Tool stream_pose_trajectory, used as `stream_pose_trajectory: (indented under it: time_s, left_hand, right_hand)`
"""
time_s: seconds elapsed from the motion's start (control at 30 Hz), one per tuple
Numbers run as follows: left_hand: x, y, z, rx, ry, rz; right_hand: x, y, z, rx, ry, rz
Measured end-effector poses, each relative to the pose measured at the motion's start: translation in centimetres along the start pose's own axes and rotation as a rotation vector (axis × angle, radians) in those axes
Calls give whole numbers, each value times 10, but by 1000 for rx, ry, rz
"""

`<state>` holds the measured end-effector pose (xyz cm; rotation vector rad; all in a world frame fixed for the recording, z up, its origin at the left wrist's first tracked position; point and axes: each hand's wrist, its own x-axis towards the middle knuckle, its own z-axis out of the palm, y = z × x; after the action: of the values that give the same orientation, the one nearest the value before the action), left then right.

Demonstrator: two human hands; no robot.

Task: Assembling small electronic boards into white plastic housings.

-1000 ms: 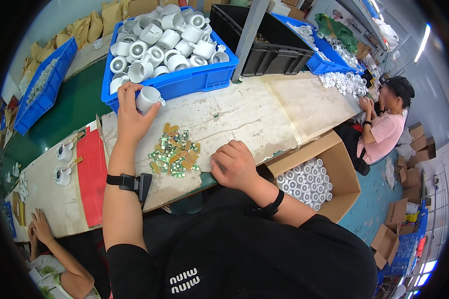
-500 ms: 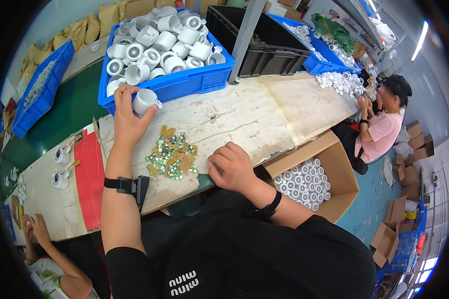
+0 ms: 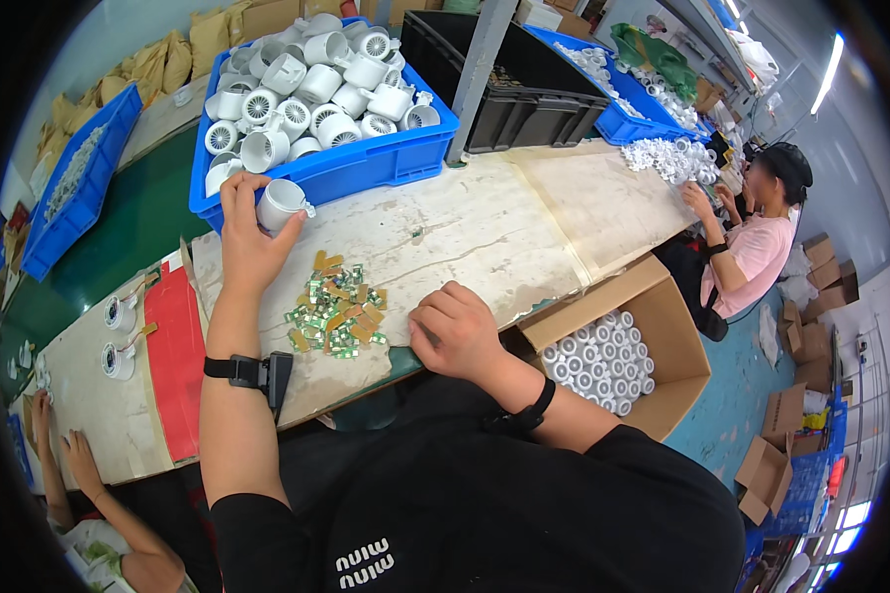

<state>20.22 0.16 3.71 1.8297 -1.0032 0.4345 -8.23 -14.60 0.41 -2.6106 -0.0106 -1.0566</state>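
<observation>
My left hand (image 3: 248, 242) grips a white plastic cup-shaped housing (image 3: 281, 206) between thumb and fingers, its round opening tipped upward. It is held just in front of the blue crate (image 3: 371, 166), which is heaped with similar white housings (image 3: 318, 83), several showing slotted ends. My right hand (image 3: 457, 331) rests at the table's near edge with its fingers curled in; nothing shows in it, though the palm is hidden. Between my two arms lies a loose pile of small green and tan circuit boards (image 3: 338, 308) on the worn tabletop (image 3: 465, 227).
A cardboard box (image 3: 677, 366) of white round parts stands by the table's near right edge. A metal post (image 3: 480, 84) and black crate (image 3: 534, 104) are behind. A person in pink (image 3: 752, 247) works at right; another person's hands (image 3: 81, 463) are lower left.
The view has shifted slightly. My left hand keeps its hold on the housing, and my right hand stays put. The lower-left person's hands have moved apart.
</observation>
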Motion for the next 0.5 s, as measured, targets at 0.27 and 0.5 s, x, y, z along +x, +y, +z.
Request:
stream_pose_trajectory:
  time_s: [0.27,0.5]
  left_hand:
    - [5,-6,6,102,47,139]
    - [-5,-12,-2,85,14,80]
  right_hand:
    - [1,7,-9,-44,9,16]
    - [33,157,-93,192,75,591]
